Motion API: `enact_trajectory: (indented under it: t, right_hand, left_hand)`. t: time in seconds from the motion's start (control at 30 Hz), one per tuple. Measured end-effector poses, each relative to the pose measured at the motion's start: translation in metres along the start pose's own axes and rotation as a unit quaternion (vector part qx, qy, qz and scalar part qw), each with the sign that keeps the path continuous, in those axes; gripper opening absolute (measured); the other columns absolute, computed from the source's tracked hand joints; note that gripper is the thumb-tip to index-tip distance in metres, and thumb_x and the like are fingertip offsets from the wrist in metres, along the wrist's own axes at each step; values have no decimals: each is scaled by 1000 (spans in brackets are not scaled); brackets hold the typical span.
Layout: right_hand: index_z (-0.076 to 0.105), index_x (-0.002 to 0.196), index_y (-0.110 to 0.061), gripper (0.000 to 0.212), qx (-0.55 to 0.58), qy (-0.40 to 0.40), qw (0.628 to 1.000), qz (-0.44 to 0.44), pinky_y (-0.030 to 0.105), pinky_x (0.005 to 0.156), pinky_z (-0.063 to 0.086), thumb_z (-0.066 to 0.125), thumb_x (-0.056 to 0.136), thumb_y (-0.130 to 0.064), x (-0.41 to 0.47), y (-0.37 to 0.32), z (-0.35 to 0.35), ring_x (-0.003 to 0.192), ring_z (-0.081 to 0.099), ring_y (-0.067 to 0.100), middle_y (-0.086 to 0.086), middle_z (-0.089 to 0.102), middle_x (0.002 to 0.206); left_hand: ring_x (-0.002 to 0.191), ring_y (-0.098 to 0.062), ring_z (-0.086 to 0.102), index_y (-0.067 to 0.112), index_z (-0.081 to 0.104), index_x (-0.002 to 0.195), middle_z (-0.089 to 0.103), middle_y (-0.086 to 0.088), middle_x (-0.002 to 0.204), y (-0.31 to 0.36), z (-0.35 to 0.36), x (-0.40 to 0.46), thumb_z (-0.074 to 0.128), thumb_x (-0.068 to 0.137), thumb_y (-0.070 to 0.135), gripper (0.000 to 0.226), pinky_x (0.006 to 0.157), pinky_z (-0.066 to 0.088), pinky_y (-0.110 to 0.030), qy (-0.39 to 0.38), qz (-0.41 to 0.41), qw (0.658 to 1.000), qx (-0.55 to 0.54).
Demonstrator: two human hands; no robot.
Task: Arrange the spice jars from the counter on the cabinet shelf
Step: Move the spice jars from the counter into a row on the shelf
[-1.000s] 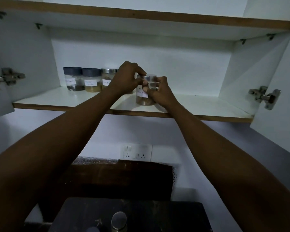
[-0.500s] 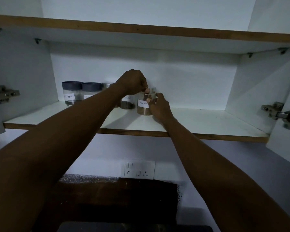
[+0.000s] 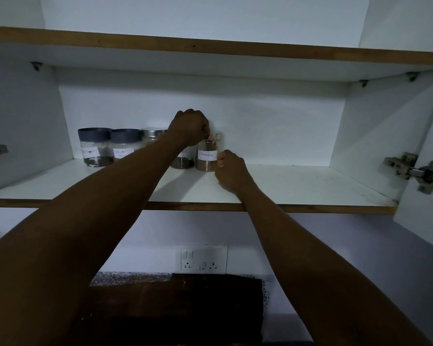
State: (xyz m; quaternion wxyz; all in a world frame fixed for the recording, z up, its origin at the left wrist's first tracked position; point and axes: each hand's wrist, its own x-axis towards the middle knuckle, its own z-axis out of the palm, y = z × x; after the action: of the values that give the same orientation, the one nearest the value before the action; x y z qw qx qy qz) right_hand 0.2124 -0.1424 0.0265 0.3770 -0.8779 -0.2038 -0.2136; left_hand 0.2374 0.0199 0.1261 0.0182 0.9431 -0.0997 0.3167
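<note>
1. Head view: cinnamon jar point(image 3: 208, 156) stands upright on the white cabinet shelf point(image 3: 298, 186), its handwritten label facing out, last on the right of a row of five jars along the back wall.

2. Left hand point(image 3: 191, 127) is up at the top of that jar, fingers curled tight into a fist-like pinch at the lid; fingertips are hidden behind the knuckles, so it looks like a grip on the lid, though the light is dim and I can't be certain.

3. Right hand point(image 3: 231, 171) sits low on the jar's right side, fingers point(image 3: 221, 158) bent in and touching the glass beside the label's edge, heel of the hand near the shelf board.

4. Just left of the cinnamon jar, touching or nearly so, a jar with dark contents point(image 3: 183, 161) is partly hidden by the left forearm.

5. Further left, a steel-lidded jar point(image 3: 151, 136) peeks over the forearm, then a coriander powder jar point(image 3: 124, 143) with a dark lid, then a black pepper jar point(image 3: 95, 147), also dark-lidded, at the left end.

6. Right half of the shelf lies bare; a metal door hinge point(image 3: 414, 171) shows at the right cabinet wall.

7. Below the shelf, a white wall socket plate point(image 3: 203, 258) sits on the wall, well under the hands, above a dark counter point(image 3: 175, 305).
</note>
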Motion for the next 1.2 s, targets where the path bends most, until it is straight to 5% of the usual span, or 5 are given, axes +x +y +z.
enact_trajectory:
  t: [0.77, 0.93, 1.0, 1.13, 1.2]
  right_hand:
    - [58, 118, 0, 31, -58, -54, 996, 28, 30, 78, 43, 57, 88, -4, -2, -5, 2, 111, 63, 34, 18, 65, 121]
    - [57, 116, 9, 30, -143, -18, 989, -17, 40, 88, 50, 59, 90, -5, -11, -10, 2, 112, 63, 42, 30, 64, 119]
    - [57, 124, 11, 33, -174, -45, 984, -19, 45, 97, 47, 55, 96, -6, -16, -17, 4, 117, 60, 45, 33, 61, 125]
    - [61, 125, 3, 34, -256, -95, 960, 59, 46, 98, 46, 47, 100, -16, -35, -29, 3, 123, 57, 44, 26, 61, 129]
    - [65, 112, 2, 33, -259, -54, 963, 52, 41, 85, 45, 41, 100, -17, -59, -34, 4, 118, 59, 41, 24, 65, 119]
  left_hand:
    - [123, -30, 54, 17, 74, 115, 69, -5, 120, -2, 17, -1, 62, 95, 32, 28, 103, 37, -45, 19, -12, 997, 74]
    - [155, -32, 24, 17, 27, 160, 23, -11, 168, 34, 15, -56, 68, 87, 45, 87, 122, 21, -56, -5, -18, 998, 55]
    - [158, -32, 19, 17, 28, 161, 17, -11, 171, 50, 19, -93, 60, 95, 38, 76, 125, 20, -51, -20, 0, 1000, 23]
    - [113, -29, 65, 9, 68, 117, 65, -12, 126, 66, 15, -157, 56, 93, 22, 30, 88, 53, -43, -74, -66, 987, -125]
    - [84, -24, 66, 10, 68, 98, 70, -7, 96, 69, 12, -184, 51, 96, 25, 23, 68, 46, -36, -29, -86, 990, -105]
